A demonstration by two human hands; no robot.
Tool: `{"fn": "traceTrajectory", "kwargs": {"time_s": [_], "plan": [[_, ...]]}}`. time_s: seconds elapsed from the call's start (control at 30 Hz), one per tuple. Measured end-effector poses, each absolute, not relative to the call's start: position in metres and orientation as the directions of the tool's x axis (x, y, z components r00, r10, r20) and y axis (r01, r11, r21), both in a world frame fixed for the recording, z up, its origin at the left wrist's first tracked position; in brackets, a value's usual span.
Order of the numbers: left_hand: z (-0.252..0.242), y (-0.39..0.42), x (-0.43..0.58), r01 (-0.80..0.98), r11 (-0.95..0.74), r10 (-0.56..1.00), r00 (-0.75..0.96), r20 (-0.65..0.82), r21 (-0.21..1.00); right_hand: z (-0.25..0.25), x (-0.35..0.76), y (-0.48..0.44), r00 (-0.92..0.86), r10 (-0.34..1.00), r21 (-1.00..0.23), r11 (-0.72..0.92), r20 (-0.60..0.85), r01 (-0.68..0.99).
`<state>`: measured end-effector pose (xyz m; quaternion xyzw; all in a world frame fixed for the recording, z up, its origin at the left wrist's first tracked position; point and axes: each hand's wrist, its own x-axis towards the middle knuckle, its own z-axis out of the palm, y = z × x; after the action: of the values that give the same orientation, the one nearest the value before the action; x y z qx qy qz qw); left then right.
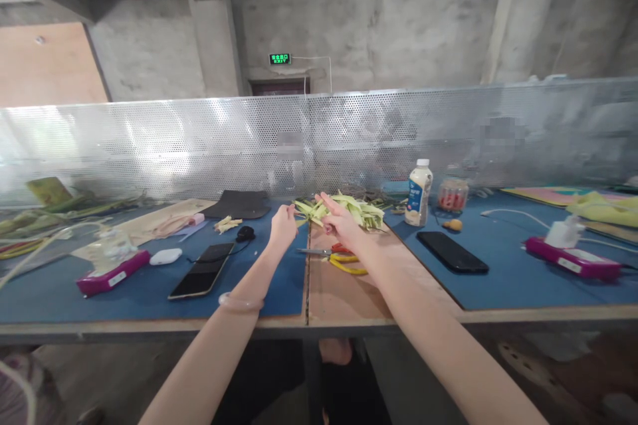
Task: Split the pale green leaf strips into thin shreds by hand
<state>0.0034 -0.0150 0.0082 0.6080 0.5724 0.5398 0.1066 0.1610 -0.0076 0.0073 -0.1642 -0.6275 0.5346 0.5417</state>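
Observation:
My left hand (284, 227) is closed in a pinch at the near left edge of a pile of pale green leaf strips (366, 210). A thin green strip shows at its fingertips. My right hand (341, 220) lies over the front of the pile, touching it. Its forefinger and another finger stretch out to the left, apart from the thumb; no strip shows clearly in its grasp. Just below the hands, scissors (347, 267) with red and yellow handles lie on the bare wooden board (343, 295), blades pointing left.
Phones (203, 271) (451, 252) lie on both blue mats. Purple power strips (113, 273) (572, 259) with white plugs and cables stand further out. A white-capped bottle (419, 192) and a jar (452, 195) stand at right. A perforated metal screen (219, 146) runs behind the table.

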Motion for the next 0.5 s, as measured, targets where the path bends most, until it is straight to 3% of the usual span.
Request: {"fn": "traceTrajectory", "kwargs": {"time_s": [0.1,0.3,0.5], "plan": [[0.009,-0.017,0.002,0.632,-0.310,0.799,-0.231,0.555,0.710,0.007,0.160,-0.007,-0.344,0.787,-0.848,0.402,0.513,-0.345],[0.015,-0.020,-0.010,0.850,-0.315,0.732,-0.065,0.679,0.421,0.008,0.164,-0.008,-0.370,0.767,-0.851,0.471,0.525,-0.231],[0.018,-0.021,-0.017,0.819,-0.427,0.721,0.051,0.691,0.385,0.011,0.168,-0.010,-0.407,0.756,-0.858,0.466,0.513,-0.216]]}}
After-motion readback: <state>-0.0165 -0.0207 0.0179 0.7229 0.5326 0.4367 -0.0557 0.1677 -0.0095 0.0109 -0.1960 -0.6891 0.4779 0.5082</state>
